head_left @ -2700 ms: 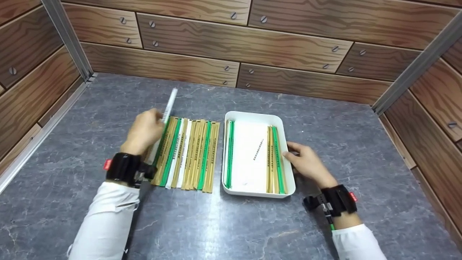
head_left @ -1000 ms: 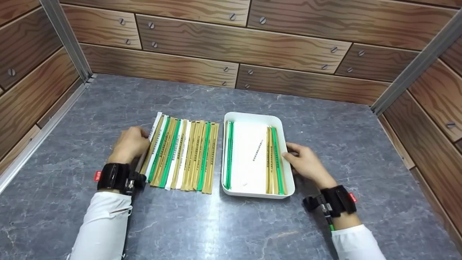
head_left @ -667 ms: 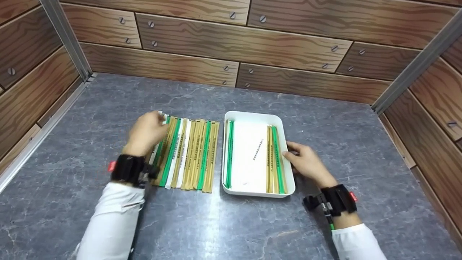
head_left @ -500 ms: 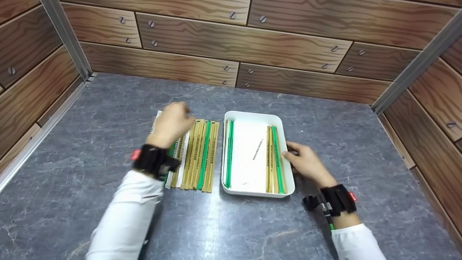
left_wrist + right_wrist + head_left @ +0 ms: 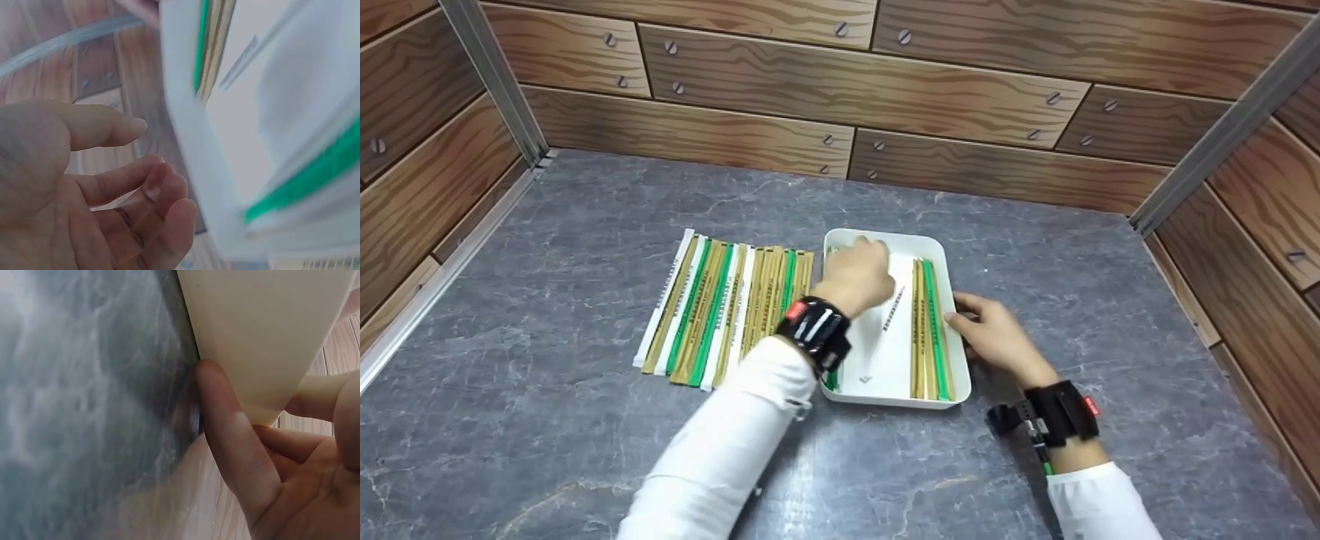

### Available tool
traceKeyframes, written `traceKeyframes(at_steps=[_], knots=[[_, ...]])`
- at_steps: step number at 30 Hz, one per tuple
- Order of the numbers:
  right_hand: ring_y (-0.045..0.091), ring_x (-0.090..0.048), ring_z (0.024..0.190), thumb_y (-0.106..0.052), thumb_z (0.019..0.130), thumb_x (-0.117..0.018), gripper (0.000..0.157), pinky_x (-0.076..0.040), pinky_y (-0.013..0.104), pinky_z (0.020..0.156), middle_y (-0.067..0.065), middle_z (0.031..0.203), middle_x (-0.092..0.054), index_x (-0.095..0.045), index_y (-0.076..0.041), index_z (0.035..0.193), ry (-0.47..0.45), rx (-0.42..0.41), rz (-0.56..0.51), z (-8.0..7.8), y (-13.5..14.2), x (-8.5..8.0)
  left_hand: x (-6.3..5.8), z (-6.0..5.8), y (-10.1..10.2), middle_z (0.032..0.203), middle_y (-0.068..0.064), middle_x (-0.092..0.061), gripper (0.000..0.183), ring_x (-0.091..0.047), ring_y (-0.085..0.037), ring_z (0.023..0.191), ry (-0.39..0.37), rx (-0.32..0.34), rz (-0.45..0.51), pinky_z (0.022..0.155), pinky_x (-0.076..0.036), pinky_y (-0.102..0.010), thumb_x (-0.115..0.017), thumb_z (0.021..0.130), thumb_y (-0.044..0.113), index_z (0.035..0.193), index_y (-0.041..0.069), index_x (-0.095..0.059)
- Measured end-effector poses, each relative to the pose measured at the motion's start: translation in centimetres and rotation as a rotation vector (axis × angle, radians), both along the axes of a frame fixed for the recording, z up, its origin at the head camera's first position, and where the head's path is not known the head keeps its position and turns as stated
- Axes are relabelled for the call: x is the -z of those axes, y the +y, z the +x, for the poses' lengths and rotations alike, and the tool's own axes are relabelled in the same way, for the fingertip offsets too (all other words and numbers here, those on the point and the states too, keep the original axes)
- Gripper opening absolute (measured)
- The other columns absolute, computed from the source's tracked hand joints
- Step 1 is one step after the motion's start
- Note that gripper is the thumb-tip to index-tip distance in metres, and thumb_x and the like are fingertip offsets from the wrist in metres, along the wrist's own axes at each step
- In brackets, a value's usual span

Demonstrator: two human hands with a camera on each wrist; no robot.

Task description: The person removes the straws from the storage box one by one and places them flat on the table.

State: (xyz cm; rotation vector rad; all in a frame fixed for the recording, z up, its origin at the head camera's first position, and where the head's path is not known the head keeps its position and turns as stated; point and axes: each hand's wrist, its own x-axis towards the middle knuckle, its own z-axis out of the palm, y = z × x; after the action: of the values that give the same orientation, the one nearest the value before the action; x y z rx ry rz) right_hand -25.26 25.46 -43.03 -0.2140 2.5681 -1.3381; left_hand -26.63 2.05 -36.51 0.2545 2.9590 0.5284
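Here, slim packets (image 5: 709,307) lie in a row beside the white tray (image 5: 919,246), presumably for order. My left hand (image 5: 855,274), empty, thumb and fingers apart, hangs over the tray; my right hand (image 5: 997,334), fingers extended, touches its side, likely steadying it.

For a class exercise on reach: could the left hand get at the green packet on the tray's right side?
Probably yes: the left hand looks empty above the tray, and nothing lies over the green packet.
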Motion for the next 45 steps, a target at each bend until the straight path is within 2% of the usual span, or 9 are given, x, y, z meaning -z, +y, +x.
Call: traceKeyframes(at_steps=[5,10,17,26,31,37,42,45], knots=[[0.023,-0.071,0.097,-0.017,0.106,-0.056,0.057,-0.064,0.032,0.07,0.029,0.143,-0.056,-0.039,0.005,0.156,-0.005,0.0,-0.004,-0.1,0.0,0.0,1.7,-0.2,2.5,0.121,-0.012,-0.07,0.027,-0.069,-0.028,0.106,-0.028,0.02,-0.061,0.09,-0.058,-0.046,-0.068,0.091,0.02,0.116,0.009,-0.073],[0.023,-0.071,0.097,-0.015,0.106,-0.056,0.055,-0.064,0.032,0.069,0.03,0.142,-0.057,-0.04,0.006,0.155,0.01,-0.004,0.0,-0.1,0.1,0.1,3.0,0.0,3.9,0.116,-0.007,-0.074,0.024,-0.071,-0.025,0.106,-0.049,0.038,-0.119,0.086,-0.059,-0.042,-0.069,0.092,0.018,0.114,0.012,-0.076],[0.024,-0.071,0.097,-0.014,0.105,-0.056,0.056,-0.064,0.033,0.069,0.031,0.14,-0.058,-0.04,0.007,0.155,0.014,-0.009,-0.005,-0.1,0.1,0.0,3.1,0.3,4.4,0.114,-0.006,-0.076,0.021,-0.073,-0.022,0.104,-0.035,0.036,-0.128,0.082,-0.062,-0.039,-0.062,0.097,0.01,0.111,0.011,-0.078],[0.023,-0.073,0.089,-0.01,0.104,-0.054,0.053,-0.063,0.033,0.064,0.031,0.136,-0.059,-0.043,0.009,0.151,0.033,0.013,-0.032,0.0,-0.2,0.1,3.3,0.5,3.7,0.117,-0.009,-0.074,0.019,-0.07,-0.022,0.108,-0.043,0.036,-0.099,0.086,-0.062,-0.036,-0.064,0.094,0.008,0.108,0.005,-0.077],[0.023,-0.072,0.09,-0.008,0.102,-0.054,0.052,-0.064,0.033,0.065,0.033,0.132,-0.061,-0.045,0.011,0.149,0.056,0.017,-0.028,-0.1,-0.3,0.3,2.7,0.4,3.4,0.117,-0.011,-0.073,0.022,-0.07,-0.024,0.108,-0.044,0.013,-0.052,0.086,-0.062,-0.037,-0.067,0.092,0.009,0.111,0.002,-0.074],[0.021,-0.072,0.086,-0.007,0.101,-0.054,0.051,-0.063,0.032,0.064,0.032,0.13,-0.063,-0.046,0.011,0.149,0.066,0.022,-0.013,-0.1,-0.4,0.2,1.1,0.5,2.6,0.12,-0.014,-0.069,0.038,-0.068,-0.026,0.112,-0.051,0.0,-0.009,0.092,-0.059,-0.038,-0.069,0.091,0.012,0.126,-0.002,-0.06],[0.02,-0.071,0.086,-0.008,0.101,-0.055,0.051,-0.062,0.03,0.064,0.031,0.129,-0.064,-0.047,0.01,0.149,0.068,0.028,-0.007,0.0,-0.4,0.2,-0.4,0.8,1.6,0.112,-0.012,-0.07,0.029,-0.069,-0.025,0.102,-0.055,0.031,-0.012,0.087,-0.06,-0.038,-0.068,0.091,0.009,0.118,0.002,-0.063],[0.02,-0.071,0.087,-0.009,0.102,-0.055,0.052,-0.062,0.03,0.065,0.031,0.132,-0.062,-0.046,0.011,0.149,0.064,0.03,-0.006,0.0,-0.4,0.2,-1.3,0.9,0.9,0.106,-0.01,-0.07,0.027,-0.068,-0.023,0.092,-0.059,0.021,0.026,0.08,-0.061,-0.037,-0.069,0.09,0.008,0.115,0.003,-0.063]])
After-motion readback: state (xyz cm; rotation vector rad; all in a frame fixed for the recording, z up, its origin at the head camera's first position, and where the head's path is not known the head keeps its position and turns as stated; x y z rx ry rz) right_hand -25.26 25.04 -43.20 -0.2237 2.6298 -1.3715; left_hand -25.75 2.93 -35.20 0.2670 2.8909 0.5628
